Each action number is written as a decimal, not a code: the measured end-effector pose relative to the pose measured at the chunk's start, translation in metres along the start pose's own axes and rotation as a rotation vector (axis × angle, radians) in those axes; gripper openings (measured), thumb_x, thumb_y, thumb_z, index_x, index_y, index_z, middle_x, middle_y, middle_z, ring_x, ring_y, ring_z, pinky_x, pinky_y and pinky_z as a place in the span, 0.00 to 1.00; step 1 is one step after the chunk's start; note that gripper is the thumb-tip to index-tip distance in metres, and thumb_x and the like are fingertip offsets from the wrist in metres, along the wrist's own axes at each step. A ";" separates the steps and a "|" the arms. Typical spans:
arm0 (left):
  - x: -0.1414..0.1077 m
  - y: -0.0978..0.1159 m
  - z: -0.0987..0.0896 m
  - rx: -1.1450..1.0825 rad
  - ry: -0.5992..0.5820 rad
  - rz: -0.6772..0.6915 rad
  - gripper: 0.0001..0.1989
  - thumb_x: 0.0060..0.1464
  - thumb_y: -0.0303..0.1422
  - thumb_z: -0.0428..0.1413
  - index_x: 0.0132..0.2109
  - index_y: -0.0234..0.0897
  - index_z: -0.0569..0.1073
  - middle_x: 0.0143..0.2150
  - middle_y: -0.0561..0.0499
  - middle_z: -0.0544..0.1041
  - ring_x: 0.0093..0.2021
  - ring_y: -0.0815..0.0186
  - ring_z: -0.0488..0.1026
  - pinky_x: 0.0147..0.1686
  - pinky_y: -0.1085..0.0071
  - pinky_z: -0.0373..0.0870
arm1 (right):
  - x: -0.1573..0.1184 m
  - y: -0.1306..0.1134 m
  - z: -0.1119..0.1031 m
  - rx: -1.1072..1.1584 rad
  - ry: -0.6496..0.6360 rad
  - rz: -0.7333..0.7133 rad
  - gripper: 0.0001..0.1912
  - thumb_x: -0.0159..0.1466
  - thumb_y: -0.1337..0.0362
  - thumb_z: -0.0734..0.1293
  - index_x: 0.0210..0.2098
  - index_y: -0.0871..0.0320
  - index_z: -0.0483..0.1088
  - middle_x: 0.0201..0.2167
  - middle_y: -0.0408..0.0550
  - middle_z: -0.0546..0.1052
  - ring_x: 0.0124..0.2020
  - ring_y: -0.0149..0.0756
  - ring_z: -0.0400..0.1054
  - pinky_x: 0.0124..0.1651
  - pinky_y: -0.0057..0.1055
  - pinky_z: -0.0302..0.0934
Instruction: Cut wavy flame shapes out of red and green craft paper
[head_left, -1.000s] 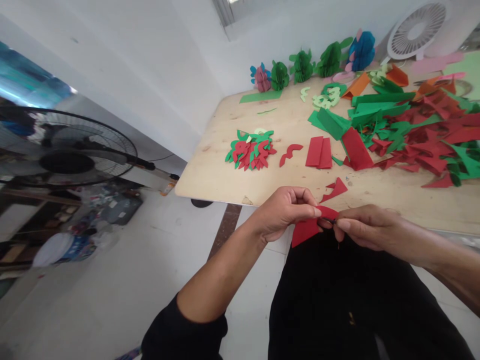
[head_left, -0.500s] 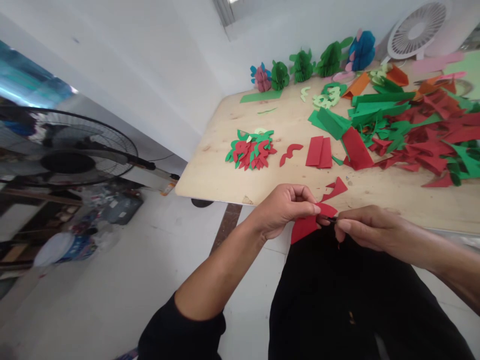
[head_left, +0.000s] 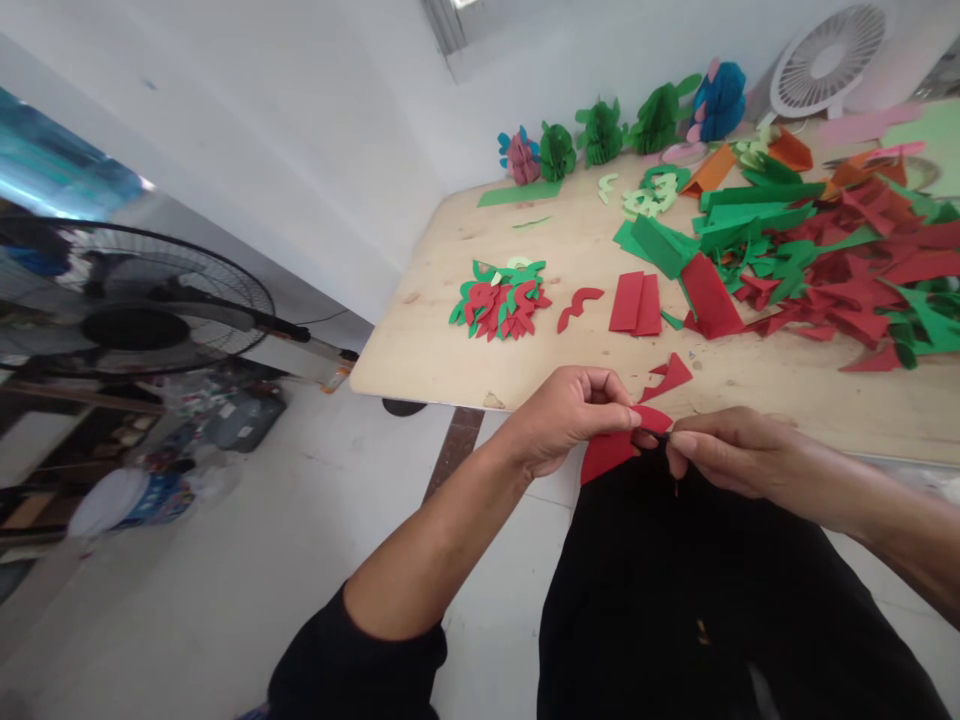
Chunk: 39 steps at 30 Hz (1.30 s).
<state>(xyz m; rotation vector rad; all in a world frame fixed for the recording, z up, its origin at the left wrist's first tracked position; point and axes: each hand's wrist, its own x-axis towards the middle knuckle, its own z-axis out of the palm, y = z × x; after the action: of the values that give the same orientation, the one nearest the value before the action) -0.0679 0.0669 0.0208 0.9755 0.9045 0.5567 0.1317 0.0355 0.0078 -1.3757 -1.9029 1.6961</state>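
Note:
My left hand (head_left: 589,415) pinches a piece of red paper (head_left: 606,457) just off the table's front edge, above my lap. My right hand (head_left: 724,450) is closed around a small dark tool (head_left: 661,438), which looks like scissors; its tip meets the red paper beside my left fingertips. A red offcut (head_left: 670,378) lies on the table just beyond the paper. Farther back are a wavy red cutout (head_left: 580,305), two folded red strips (head_left: 635,303) and a pile of red and green cutouts (head_left: 501,300).
Green and red scraps (head_left: 847,260) heap on the right of the table (head_left: 420,340). Paper figures (head_left: 602,133) and a small white fan (head_left: 829,62) stand at the back. A large black fan (head_left: 135,325) is at the left, with a bucket (head_left: 127,500) on the floor.
The dark tool's tip has shifted slightly at the red paper, and my right hand has moved a little. My left hand keeps its pinch. The view has shifted slightly.

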 end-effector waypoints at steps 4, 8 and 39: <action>0.001 0.000 -0.001 0.004 -0.013 0.000 0.06 0.43 0.25 0.60 0.26 0.33 0.68 0.23 0.49 0.77 0.29 0.65 0.76 0.35 0.68 0.69 | 0.000 0.000 -0.001 0.031 -0.013 0.012 0.25 0.65 0.46 0.55 0.27 0.59 0.69 0.15 0.37 0.55 0.17 0.26 0.48 0.20 0.27 0.41; 0.002 0.000 -0.002 -0.005 -0.012 -0.006 0.06 0.43 0.25 0.60 0.26 0.33 0.68 0.23 0.49 0.77 0.28 0.65 0.76 0.35 0.68 0.69 | 0.000 0.000 -0.001 0.046 -0.020 0.027 0.25 0.65 0.47 0.55 0.27 0.59 0.69 0.15 0.37 0.56 0.17 0.26 0.48 0.21 0.27 0.42; 0.000 -0.003 -0.003 0.008 0.007 -0.008 0.06 0.44 0.25 0.60 0.26 0.33 0.69 0.24 0.50 0.77 0.29 0.66 0.76 0.37 0.68 0.68 | -0.001 0.003 0.002 -0.067 0.012 -0.005 0.21 0.65 0.51 0.57 0.26 0.58 0.71 0.16 0.38 0.57 0.18 0.27 0.50 0.21 0.27 0.44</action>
<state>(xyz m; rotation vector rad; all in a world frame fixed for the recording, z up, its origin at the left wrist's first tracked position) -0.0706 0.0673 0.0176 0.9773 0.9169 0.5505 0.1326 0.0327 0.0051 -1.4014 -1.9719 1.6317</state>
